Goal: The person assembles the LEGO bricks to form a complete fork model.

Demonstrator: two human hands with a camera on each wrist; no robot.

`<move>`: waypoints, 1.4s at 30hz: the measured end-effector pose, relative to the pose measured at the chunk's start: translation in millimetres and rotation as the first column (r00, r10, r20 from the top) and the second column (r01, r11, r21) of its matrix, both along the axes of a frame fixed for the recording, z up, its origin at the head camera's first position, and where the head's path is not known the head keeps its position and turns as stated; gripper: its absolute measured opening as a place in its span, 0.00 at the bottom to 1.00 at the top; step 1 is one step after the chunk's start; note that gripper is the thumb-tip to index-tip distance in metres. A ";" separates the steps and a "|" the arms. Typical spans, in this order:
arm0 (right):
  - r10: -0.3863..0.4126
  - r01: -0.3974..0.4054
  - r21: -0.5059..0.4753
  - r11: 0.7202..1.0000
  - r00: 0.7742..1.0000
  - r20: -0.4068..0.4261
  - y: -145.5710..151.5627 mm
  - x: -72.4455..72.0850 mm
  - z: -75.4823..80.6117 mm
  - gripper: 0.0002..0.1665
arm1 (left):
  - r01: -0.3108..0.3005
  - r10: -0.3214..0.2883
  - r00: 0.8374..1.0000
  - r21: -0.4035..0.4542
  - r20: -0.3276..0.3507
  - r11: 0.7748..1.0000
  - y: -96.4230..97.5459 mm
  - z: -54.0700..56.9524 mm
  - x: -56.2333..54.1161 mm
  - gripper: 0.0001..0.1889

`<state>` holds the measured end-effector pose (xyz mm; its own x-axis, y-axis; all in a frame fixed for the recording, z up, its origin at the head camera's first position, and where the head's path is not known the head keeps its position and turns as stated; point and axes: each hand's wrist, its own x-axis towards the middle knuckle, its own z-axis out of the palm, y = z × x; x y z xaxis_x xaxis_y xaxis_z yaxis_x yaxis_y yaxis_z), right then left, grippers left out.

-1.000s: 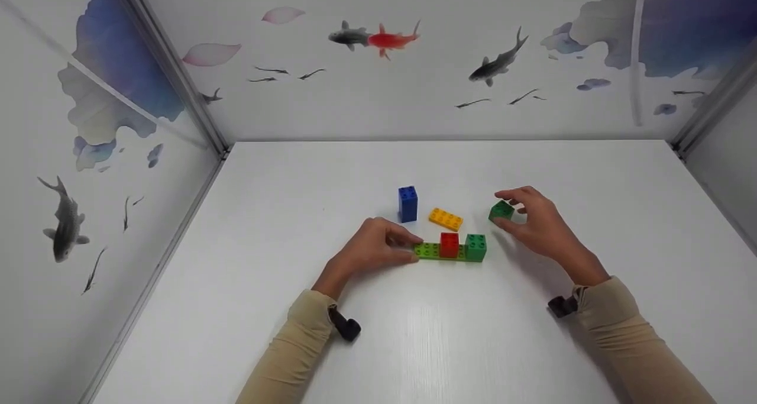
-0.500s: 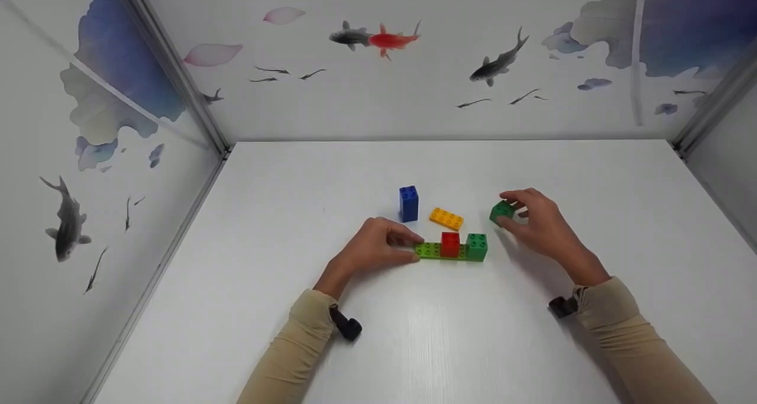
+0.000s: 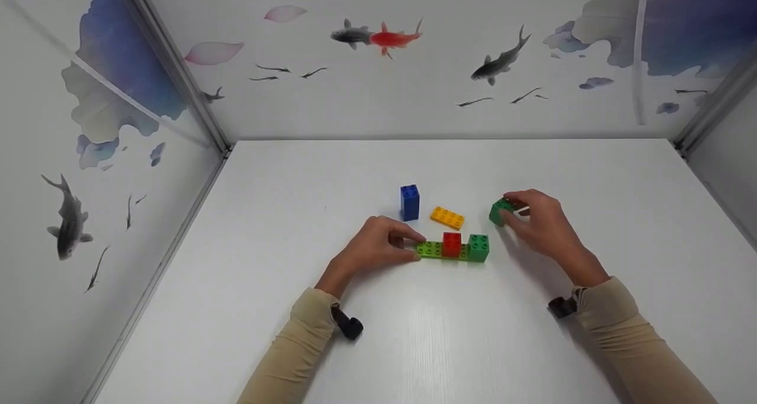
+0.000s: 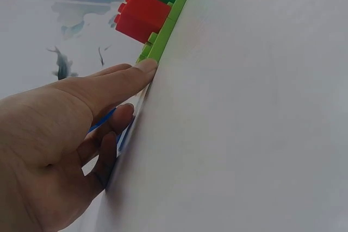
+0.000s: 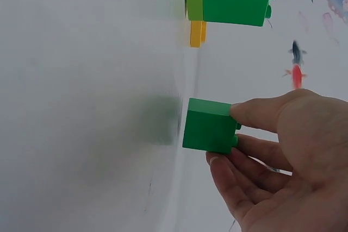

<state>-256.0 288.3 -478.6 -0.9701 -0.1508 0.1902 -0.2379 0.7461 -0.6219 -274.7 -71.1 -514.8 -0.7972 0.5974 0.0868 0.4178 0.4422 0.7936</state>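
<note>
My left hand (image 3: pixel 378 241) pinches the left end of a long light green building plate (image 3: pixel 429 249) between thumb and fingers. On that plate stand a red block (image 3: pixel 452 245) and, at its right end, a green block (image 3: pixel 479 248), with studs showing between them. To the right, my right hand (image 3: pixel 541 223) pinches a second, loose green block (image 5: pixel 209 126); the thumb lies on one side and fingertips on the opposite side, near its studs. In the right wrist view the block's flat underside faces the table, close over it.
A tall blue block (image 3: pixel 409 203) stands upright behind the left hand. A flat yellow plate (image 3: pixel 447 217) lies behind the light green one, slightly turned. The white table (image 3: pixel 390 345) meets walls printed with fish at the back and left.
The fingers of my right hand have drawn in closer on the loose green block, and the hand has shifted slightly. My left hand keeps its grip on the light green plate.
</note>
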 end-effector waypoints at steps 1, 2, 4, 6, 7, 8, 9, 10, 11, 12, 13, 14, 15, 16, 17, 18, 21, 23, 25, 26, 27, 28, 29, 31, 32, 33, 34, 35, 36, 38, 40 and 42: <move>0.001 -0.001 -0.004 1.000 1.000 -0.010 -1.2 0.0 0.5 0.25 | -0.002 0.002 1.000 -0.001 0.002 1.000 -0.1 0.0 0.2 0.14; 0.004 -0.005 -0.008 1.000 1.000 -0.022 -2.7 0.1 1.1 0.25 | -0.005 0.005 1.000 -0.003 0.003 1.000 -0.1 -0.1 0.2 0.14; 0.014 -0.015 -0.014 1.000 0.999 -0.049 -5.8 0.6 2.2 0.25 | -0.008 0.008 1.000 -0.006 0.005 1.000 -0.1 0.2 0.6 0.14; 0.025 -0.026 -0.016 1.000 0.997 -0.074 -9.4 1.6 3.5 0.25 | -0.011 0.011 1.000 -0.009 0.006 1.000 0.1 0.9 0.8 0.14; 0.030 -0.031 -0.017 0.999 0.996 -0.084 -11.1 2.2 4.1 0.25 | -0.011 0.011 1.000 -0.010 0.007 1.000 0.2 1.1 0.8 0.14; 0.035 -0.037 -0.019 0.999 0.995 -0.094 -12.9 3.1 4.9 0.25 | -0.011 0.011 1.000 -0.012 0.008 1.000 0.4 1.4 0.9 0.14; 0.038 -0.041 -0.021 0.999 0.994 -0.102 -14.9 4.0 5.6 0.25 | -0.009 0.009 1.000 -0.015 0.007 1.000 0.5 1.9 1.0 0.15; 0.040 -0.043 -0.023 0.999 0.993 -0.113 -16.9 4.7 6.0 0.25 | -0.010 0.010 1.000 -0.017 0.009 1.000 0.6 2.3 1.0 0.15; 0.042 -0.045 -0.029 0.999 0.992 -0.119 -18.9 5.8 6.9 0.25 | -0.011 0.011 1.000 -0.022 0.010 1.000 0.5 2.4 1.1 0.15; 0.043 -0.048 -0.033 0.998 0.991 -0.126 -21.0 6.7 7.6 0.25 | -0.011 0.012 1.000 -0.026 0.009 1.000 0.3 2.4 1.1 0.15; 0.045 -0.051 -0.039 0.998 0.990 -0.136 -22.8 7.8 8.5 0.25 | -0.011 0.012 1.000 -0.031 0.008 0.999 0.4 2.6 0.9 0.15; 0.047 -0.054 -0.045 0.998 0.988 -0.146 -24.8 8.8 9.3 0.25 | -0.012 0.013 1.000 -0.035 0.008 0.999 0.5 3.0 0.8 0.15; 0.048 -0.057 -0.053 0.997 0.987 -0.152 -27.0 9.7 10.1 0.25 | -0.013 0.014 1.000 -0.039 0.009 0.999 0.4 3.1 0.5 0.15; 0.049 -0.060 -0.060 0.996 0.986 -0.160 -29.0 10.7 10.8 0.24 | -0.014 0.014 1.000 -0.040 0.010 0.999 0.4 3.2 0.2 0.15; 0.052 -0.063 -0.067 0.996 0.985 -0.165 -31.2 12.0 11.8 0.24 | -0.013 0.013 1.000 -0.041 0.011 0.999 0.2 3.3 0.1 0.15; 0.054 -0.067 -0.073 0.995 0.984 -0.170 -33.3 13.1 12.6 0.24 | -0.012 0.013 1.000 -0.041 0.012 0.999 0.1 3.4 -0.1 0.15; 0.067 -0.085 -0.090 0.992 0.980 -0.185 -39.6 16.3 14.9 0.24 | -0.011 0.012 1.000 -0.036 0.021 0.999 -0.4 3.4 -0.5 0.15; 0.083 -0.103 -0.094 0.990 0.976 -0.199 -43.8 18.3 16.3 0.24 | -0.009 0.010 1.000 -0.031 0.025 0.999 -0.5 3.6 -0.7 0.15; 0.103 -0.126 -0.098 0.987 0.972 -0.213 -48.2 19.9 17.8 0.24 | -0.007 0.008 1.000 -0.027 0.028 1.000 -0.7 3.5 -1.1 0.15; 0.114 -0.138 -0.100 0.985 0.969 -0.217 -50.4 20.5 18.6 0.24 | -0.005 0.005 1.000 -0.025 0.027 1.000 -0.8 3.6 -1.3 0.15; 0.123 -0.148 -0.101 0.984 0.968 -0.221 -52.6 21.1 19.5 0.24 | -0.002 0.003 1.000 -0.023 0.027 1.000 -0.7 3.5 -1.5 0.15; 0.133 -0.158 -0.101 0.982 0.966 -0.222 -54.7 21.7 20.0 0.24 | 0.001 0.000 1.000 -0.023 0.026 1.000 -0.7 3.5 -1.7 0.15; 0.140 -0.166 -0.103 0.981 0.965 -0.222 -56.6 22.3 20.5 0.24 | 0.003 -0.002 1.000 -0.023 0.024 1.000 -0.6 3.3 -1.9 0.15; 0.153 -0.178 -0.102 0.979 0.964 -0.219 -59.9 23.1 21.4 0.25 | 0.004 -0.004 1.000 -0.025 0.022 1.000 -0.3 2.9 -2.4 0.15; 0.157 -0.182 -0.099 0.978 0.964 -0.216 -61.4 23.4 21.6 0.25 | 0.004 -0.003 1.000 -0.025 0.021 1.000 -0.2 2.6 -2.7 0.15; 0.162 -0.185 -0.097 0.978 0.964 -0.213 -62.8 23.6 21.8 0.25 | 0.002 -0.002 1.000 -0.025 0.019 1.000 0.0 2.4 -2.9 0.15; 0.168 -0.192 -0.099 0.976 0.963 -0.211 -64.2 23.8 21.8 0.25 | -0.001 0.001 1.000 -0.024 0.020 1.000 0.1 2.0 -3.2 0.15; 0.173 -0.197 -0.099 0.975 0.963 -0.207 -65.4 24.0 21.7 0.25 | -0.002 0.002 1.000 -0.024 0.021 1.000 0.3 1.9 -3.3 0.15; 0.179 -0.202 -0.098 0.975 0.963 -0.204 -66.6 24.2 21.6 0.25 | -0.002 0.003 1.000 -0.022 0.020 1.000 0.6 1.7 -3.5 0.15; 0.195 -0.218 -0.099 0.971 0.961 -0.196 -70.3 24.4 21.8 0.24 | -0.003 0.003 1.000 -0.018 0.016 1.000 0.3 1.5 -3.4 0.15; 0.214 -0.236 -0.106 0.966 0.958 -0.189 -74.3 24.3 22.2 0.24 | -0.002 0.002 1.000 -0.014 0.014 1.000 0.2 1.5 -3.0 0.15; 0.229 -0.251 -0.109 0.962 0.956 -0.182 -78.4 24.1 22.9 0.24 | 0.002 -0.002 1.000 -0.012 0.008 1.000 0.6 1.9 -2.7 0.15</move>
